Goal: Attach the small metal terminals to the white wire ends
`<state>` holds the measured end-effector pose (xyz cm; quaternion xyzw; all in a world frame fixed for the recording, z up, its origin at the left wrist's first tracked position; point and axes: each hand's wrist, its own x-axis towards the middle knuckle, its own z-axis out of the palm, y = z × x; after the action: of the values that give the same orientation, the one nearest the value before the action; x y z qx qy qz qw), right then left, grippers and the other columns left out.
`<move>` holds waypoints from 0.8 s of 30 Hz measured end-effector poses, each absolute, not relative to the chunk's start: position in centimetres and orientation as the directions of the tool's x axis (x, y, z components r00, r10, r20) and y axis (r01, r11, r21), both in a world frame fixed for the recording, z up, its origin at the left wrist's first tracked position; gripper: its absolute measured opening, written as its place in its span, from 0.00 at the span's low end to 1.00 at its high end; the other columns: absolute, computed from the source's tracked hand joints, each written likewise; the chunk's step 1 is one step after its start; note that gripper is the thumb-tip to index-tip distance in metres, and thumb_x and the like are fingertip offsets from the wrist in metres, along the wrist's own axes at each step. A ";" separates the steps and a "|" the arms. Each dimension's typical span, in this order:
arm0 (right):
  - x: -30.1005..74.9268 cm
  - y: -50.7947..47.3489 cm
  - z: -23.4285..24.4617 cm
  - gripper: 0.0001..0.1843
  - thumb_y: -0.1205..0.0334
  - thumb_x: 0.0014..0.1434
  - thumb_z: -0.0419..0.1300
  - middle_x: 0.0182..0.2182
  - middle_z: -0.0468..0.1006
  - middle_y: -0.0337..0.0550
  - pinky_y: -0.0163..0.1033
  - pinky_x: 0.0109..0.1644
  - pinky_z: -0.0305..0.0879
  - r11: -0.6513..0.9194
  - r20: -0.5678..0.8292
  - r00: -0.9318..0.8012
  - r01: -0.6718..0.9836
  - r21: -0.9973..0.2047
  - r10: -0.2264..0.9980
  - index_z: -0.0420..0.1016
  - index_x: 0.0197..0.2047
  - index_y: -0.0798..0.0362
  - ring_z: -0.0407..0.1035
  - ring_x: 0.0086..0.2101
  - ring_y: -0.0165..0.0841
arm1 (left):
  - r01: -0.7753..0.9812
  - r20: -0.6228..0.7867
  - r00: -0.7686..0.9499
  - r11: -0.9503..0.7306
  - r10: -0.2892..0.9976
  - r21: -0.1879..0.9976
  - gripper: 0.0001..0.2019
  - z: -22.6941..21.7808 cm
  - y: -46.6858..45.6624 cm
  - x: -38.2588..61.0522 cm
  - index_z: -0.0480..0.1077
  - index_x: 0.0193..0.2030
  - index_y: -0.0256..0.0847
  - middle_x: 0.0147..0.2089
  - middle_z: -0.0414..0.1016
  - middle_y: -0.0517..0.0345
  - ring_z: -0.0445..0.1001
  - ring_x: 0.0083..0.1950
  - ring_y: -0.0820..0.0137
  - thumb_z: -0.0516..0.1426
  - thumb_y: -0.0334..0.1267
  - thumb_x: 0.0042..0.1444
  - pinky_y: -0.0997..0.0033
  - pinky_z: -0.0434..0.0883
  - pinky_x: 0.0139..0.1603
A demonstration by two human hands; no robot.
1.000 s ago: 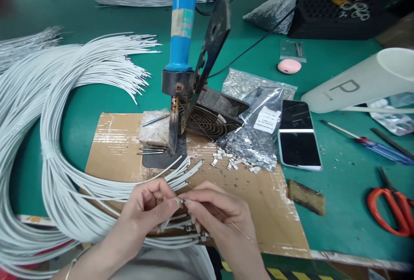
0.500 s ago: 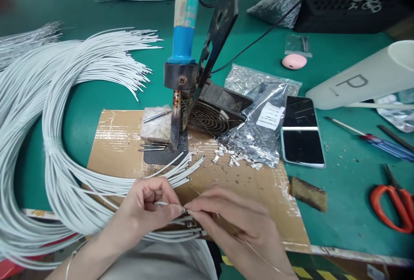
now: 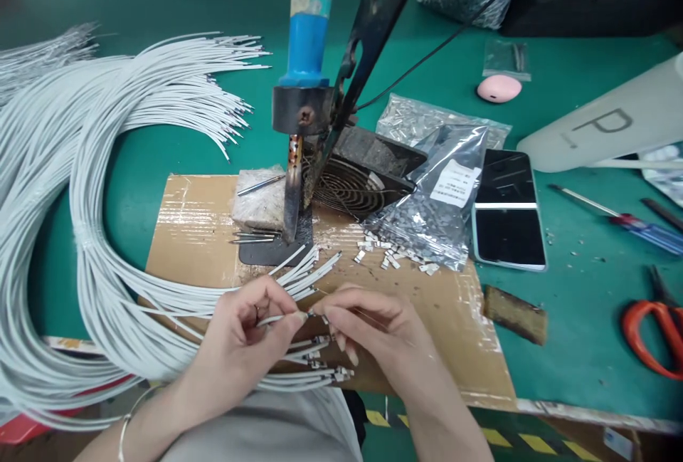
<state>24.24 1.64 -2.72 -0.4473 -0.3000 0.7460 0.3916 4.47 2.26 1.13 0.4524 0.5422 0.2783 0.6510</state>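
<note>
My left hand (image 3: pixel 250 341) pinches a white cable (image 3: pixel 269 320) close to its tip, thumb against the forefinger. Opposite it, my right hand (image 3: pixel 368 319) is closed at the cable's end on a small metal terminal, mostly covered by the fingertips. A thin solder wire (image 3: pixel 368 317) runs through the right fingers. Below the hands, several cables end in metal terminals (image 3: pixel 341 374). Above them, cables with bare ends (image 3: pixel 320 270) lie over the cardboard (image 3: pixel 427 319). Over this stands a soldering iron (image 3: pixel 309 42), tip down in its stand (image 3: pixel 368 35).
Loose terminals (image 3: pixel 392 257) lie by a silvery bag (image 3: pixel 427 213) and a small fan (image 3: pixel 352 184). A phone (image 3: pixel 509 227), a screwdriver (image 3: pixel 624 220), red-handled scissors (image 3: pixel 654 337) and a brown block (image 3: pixel 515 314) are to the right. Bundled white cables (image 3: pixel 90 234) fill the left.
Both hands have risen slightly, still together at the cable tip. The right fingers have turned, and the terminals below show more plainly. The view has shifted a little.
</note>
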 end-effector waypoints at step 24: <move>21.5 0.4 -0.3 0.07 0.55 0.54 0.74 0.22 0.73 0.36 0.28 0.25 0.64 -0.451 -0.490 0.033 -0.342 -0.824 0.871 0.87 0.31 0.48 0.64 0.20 0.23 | 0.089 -0.399 0.235 0.390 0.886 0.917 0.08 1.0 2.0 4.5 0.71 0.41 0.42 0.26 0.62 0.68 0.54 0.26 0.74 0.58 0.43 0.69 0.73 0.52 0.26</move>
<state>21.53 0.44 -0.32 -0.5477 -0.2414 0.6522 0.4652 4.53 1.97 1.03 0.4562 0.5344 0.3116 0.6397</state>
